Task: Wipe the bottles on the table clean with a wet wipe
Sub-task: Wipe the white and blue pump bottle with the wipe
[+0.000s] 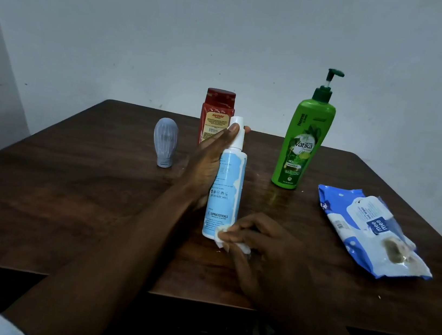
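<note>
The person's left hand [209, 163] wraps the upper part of a white and pale blue spray bottle [225, 190]. The thumb lies along the white neck and a fingertip shows round the far side, so the grasp is closed around the bottle, which stands nearly upright. Whether its base rests on the table [69, 188] or hangs just above it cannot be told. At the bottle's lower end the right hand [262, 247] has its fingers curled, pinching a small crumpled white wet wipe [220, 234] and pressing it against the bottom corner of the label. Directly behind the held bottle, partly hidden by the left hand, stands a red bottle [216, 110] close to the table's far edge. To the right of the grasp, across a strip of bare wood, a green Vatika pump bottle [302, 144] stands upright. To the left and slightly behind, well apart, a small grey-blue bottle [164, 142] stands on its cap. Further right of the wiping hand a blue and white wet wipes pack [370, 231] lies flat, its far end nearing the right edge of the table. A wide stretch of dark wood lies to the left of the left forearm. The table's near edge runs just below the right wrist.
</note>
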A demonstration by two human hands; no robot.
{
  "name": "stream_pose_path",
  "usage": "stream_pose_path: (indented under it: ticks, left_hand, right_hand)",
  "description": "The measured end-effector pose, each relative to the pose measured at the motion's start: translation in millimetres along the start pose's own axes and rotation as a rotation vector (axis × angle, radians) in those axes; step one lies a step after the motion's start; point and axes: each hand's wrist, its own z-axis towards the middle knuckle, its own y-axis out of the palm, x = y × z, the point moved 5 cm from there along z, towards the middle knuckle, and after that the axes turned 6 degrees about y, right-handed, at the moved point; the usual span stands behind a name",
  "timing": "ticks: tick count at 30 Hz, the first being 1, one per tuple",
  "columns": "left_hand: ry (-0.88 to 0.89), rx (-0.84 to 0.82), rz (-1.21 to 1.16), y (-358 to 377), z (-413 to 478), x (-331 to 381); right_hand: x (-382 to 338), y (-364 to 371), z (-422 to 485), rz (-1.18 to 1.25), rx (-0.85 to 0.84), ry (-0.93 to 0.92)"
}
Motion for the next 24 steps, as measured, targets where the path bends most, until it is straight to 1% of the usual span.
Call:
stream_pose_path:
  ticks: [4, 7, 10, 12, 17, 21, 24]
  left_hand:
    - [0.016, 0.025, -0.007, -3, 2, 1]
    - [0.029, 0.037, 0.004, -3, 1, 3]
    - [0.027, 0.020, 0.028, -2, 3, 2]
    - [0.009, -0.007, -0.003, -2, 4, -1]
    - [-0.025, -0.036, -0.011, -4, 2, -3]
    - [-0.045, -0.031, 0.018, -4, 0, -2]
    - [-0.056, -0.038, -0.041, 0, -1, -1]
  right_hand:
    - [1, 1, 4, 0.005, 0.026, 0.011]
    - [3, 0, 13, 0.064, 0.062, 0.043]
    - [3, -6, 32, 0.078, 0.125, 0.044]
    - [6, -12, 49, 0.086, 0.171, 0.049]
    - [12, -23, 87, 0.077, 0.228, 0.077]
    - [11, -23, 102, 0.072, 0.215, 0.093]
    - [9, -22, 102, 0.040, 0.207, 0.062]
